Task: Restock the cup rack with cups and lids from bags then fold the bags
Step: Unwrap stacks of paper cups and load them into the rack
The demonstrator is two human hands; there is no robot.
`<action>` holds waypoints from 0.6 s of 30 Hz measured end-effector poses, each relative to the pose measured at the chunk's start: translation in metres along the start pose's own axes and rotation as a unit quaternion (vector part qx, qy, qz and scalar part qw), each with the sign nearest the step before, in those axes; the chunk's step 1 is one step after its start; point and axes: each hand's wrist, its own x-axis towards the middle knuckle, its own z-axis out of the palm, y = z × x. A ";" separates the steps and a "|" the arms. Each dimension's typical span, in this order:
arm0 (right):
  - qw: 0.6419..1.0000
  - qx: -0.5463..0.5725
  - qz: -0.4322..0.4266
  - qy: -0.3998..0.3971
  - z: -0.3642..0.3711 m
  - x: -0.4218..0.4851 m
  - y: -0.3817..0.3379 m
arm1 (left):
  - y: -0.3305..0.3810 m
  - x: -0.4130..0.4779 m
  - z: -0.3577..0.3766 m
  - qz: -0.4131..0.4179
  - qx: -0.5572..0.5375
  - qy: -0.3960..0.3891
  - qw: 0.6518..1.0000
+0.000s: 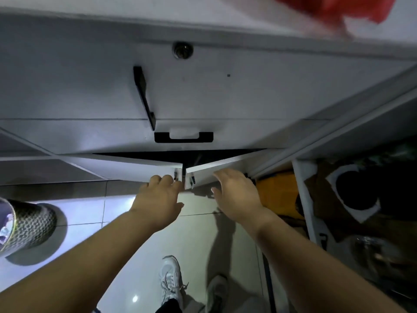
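While cabinet doors (140,166) stand ajar, fingers (222,175) rest against both.

Back of a shop counter, probably (cafe-type): white cabinet doors (135,168), black handles (184,137), key lock (182,50), tiled floor (198,233), side shelf crammed with boxes (278,193).

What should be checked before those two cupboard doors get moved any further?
1. Left hand at the left door edge: fingers curl there; whether they grip it, cannot tell.
2. Right hand at the right door: ok, fingers straight.
3. What is inside the cupboard: cannot tell; the gap between the doors is dark.
4. Shoes back from the doors: ok.
5. Patterned bin apart from the left door: ok.
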 end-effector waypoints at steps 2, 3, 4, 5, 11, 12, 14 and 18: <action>1.000 -0.007 -0.009 0.008 -0.033 -0.014 -0.014 | -0.002 -0.020 -0.033 0.008 -0.007 0.015 1.000; 1.000 -0.010 -0.016 0.014 -0.049 -0.021 -0.021 | -0.003 -0.031 -0.051 0.010 -0.017 0.027 0.999; 1.000 -0.005 -0.020 0.019 -0.066 -0.028 -0.029 | -0.003 -0.042 -0.069 0.012 -0.030 0.043 0.999; 1.000 0.004 -0.019 0.023 -0.083 -0.034 -0.036 | -0.004 -0.053 -0.087 0.014 -0.042 0.062 0.997; 0.995 0.041 -0.022 0.088 -0.181 -0.077 -0.082 | -0.011 -0.118 -0.175 0.043 -0.084 0.155 0.983; 0.994 0.042 -0.025 0.099 -0.196 -0.083 -0.089 | -0.012 -0.127 -0.188 0.045 -0.088 0.171 0.980; 0.989 0.047 -0.031 0.133 -0.225 -0.094 -0.102 | -0.016 -0.142 -0.216 0.051 -0.094 0.208 0.972; 0.974 0.070 -0.047 0.211 -0.274 -0.104 -0.127 | -0.023 -0.163 -0.270 0.067 -0.116 0.290 0.948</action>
